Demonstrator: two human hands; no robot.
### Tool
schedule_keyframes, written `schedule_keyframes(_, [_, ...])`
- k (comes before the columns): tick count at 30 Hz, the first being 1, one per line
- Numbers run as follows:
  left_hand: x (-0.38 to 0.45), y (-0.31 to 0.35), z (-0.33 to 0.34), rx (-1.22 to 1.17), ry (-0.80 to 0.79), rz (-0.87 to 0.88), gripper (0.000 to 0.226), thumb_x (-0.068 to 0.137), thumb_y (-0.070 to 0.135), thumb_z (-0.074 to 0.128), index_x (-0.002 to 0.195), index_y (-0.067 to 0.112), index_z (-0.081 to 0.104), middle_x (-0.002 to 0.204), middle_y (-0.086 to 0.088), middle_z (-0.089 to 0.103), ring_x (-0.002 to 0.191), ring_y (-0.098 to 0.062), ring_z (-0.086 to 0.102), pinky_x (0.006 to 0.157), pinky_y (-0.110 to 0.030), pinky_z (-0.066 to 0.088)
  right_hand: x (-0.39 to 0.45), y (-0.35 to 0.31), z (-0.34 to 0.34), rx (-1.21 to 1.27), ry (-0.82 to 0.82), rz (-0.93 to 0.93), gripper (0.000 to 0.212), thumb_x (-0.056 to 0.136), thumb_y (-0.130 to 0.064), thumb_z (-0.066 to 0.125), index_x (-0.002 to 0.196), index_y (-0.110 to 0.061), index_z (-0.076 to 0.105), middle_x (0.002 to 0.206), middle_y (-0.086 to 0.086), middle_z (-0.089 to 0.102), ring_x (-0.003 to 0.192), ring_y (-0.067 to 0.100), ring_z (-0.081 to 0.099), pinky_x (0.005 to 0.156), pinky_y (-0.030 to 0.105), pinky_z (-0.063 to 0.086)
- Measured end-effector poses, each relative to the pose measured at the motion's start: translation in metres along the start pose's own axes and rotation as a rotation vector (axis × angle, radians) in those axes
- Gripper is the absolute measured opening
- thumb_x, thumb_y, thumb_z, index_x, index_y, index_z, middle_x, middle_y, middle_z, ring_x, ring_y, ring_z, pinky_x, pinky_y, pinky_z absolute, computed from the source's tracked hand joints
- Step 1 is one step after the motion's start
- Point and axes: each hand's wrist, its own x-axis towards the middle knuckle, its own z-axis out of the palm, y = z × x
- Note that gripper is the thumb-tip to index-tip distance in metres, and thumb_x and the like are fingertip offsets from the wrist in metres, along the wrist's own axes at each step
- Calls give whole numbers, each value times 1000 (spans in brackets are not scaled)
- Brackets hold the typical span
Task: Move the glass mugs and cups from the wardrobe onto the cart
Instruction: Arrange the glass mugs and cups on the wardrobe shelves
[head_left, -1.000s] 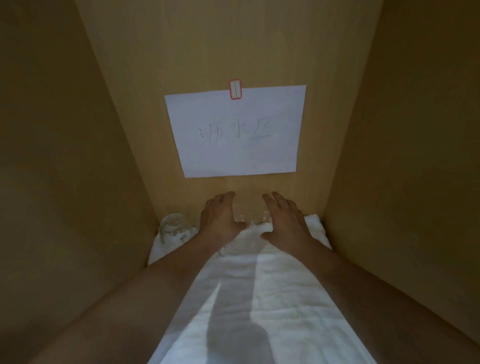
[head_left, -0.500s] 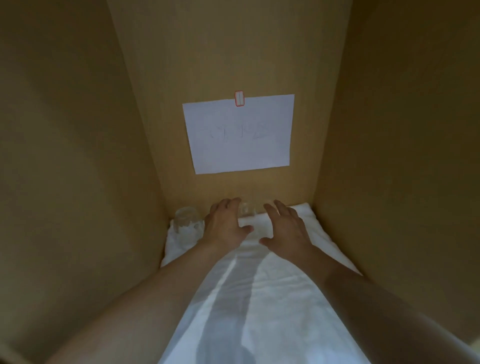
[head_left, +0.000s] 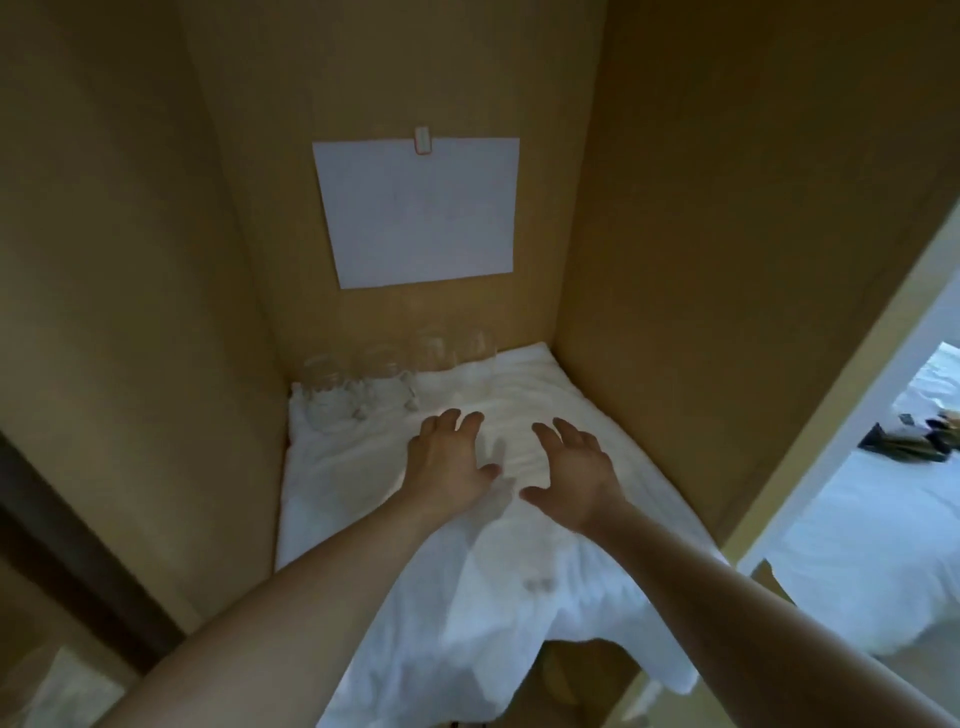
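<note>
Glass mugs (head_left: 358, 384) wait at the wardrobe's back; left hand (head_left: 449, 460) and right hand (head_left: 574, 475) hover spread, empty — reaching in, grasp comes next.

Dim, soft-focus wide-angle view; interior underlit, daylight at right edge.

The wardrobe (head_left: 727, 260) walls read dull and shadowed, darkest at upper left. The white cloth (head_left: 519, 597) is the brightest surface inside, with a pale glare patch between the hands and faint arm shadows across it. Motion blur softens the whole frame: the glass mugs (head_left: 363, 384) smear into vague outlines and writing on the paper sheet (head_left: 421, 218) is illegible. Straight edges bow towards the corners. The bed (head_left: 883, 519) beyond is overexposed bluish-white.
</note>
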Motion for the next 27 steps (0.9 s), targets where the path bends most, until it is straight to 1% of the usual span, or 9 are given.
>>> schedule_keyframes(8, [-40, 22, -31, 12, 55, -46, 76, 89, 56, 63, 154, 27, 35, 160, -8, 32, 145, -33, 26, 114, -46, 33, -34, -1, -21, 57, 55, -52, 88, 87, -55, 68, 158, -28, 23, 165, 4, 24, 145, 30, 30, 112, 43, 36])
schedule_keyframes(13, [-77, 48, -32, 14, 63, -130, 78, 89, 57, 63, 154, 27, 34, 160, -7, 32, 145, -32, 27, 113, -46, 33, -71, 12, -30, 95, 5, -91, 87, 88, -54, 66, 158, -27, 22, 164, 5, 26, 145, 31, 30, 113, 44, 36])
schedule_keyframes(18, [-126, 72, -27, 57, 73, -150, 76, 90, 57, 62, 154, 27, 34, 160, -8, 30, 146, -32, 25, 113, -46, 32, -108, 23, -36, 155, 5, -153, 86, 89, -53, 66, 158, -25, 24, 161, 5, 30, 143, 32, 32, 113, 46, 37])
schedule_keyframes(22, [-171, 79, -32, 35, 78, -221, 76, 91, 56, 62, 154, 25, 34, 160, -8, 31, 145, -31, 25, 113, -44, 31, -139, 21, -28, 184, -42, -198, 87, 88, -53, 68, 158, -25, 25, 161, 4, 31, 143, 32, 32, 112, 46, 39])
schedule_keyframes(27, [-236, 75, -39, 89, 56, -268, 75, 93, 54, 62, 155, 25, 32, 160, -9, 28, 146, -32, 24, 115, -44, 31, -169, -5, -13, 225, -95, -262, 87, 88, -55, 67, 158, -24, 26, 159, 5, 34, 140, 33, 36, 111, 45, 39])
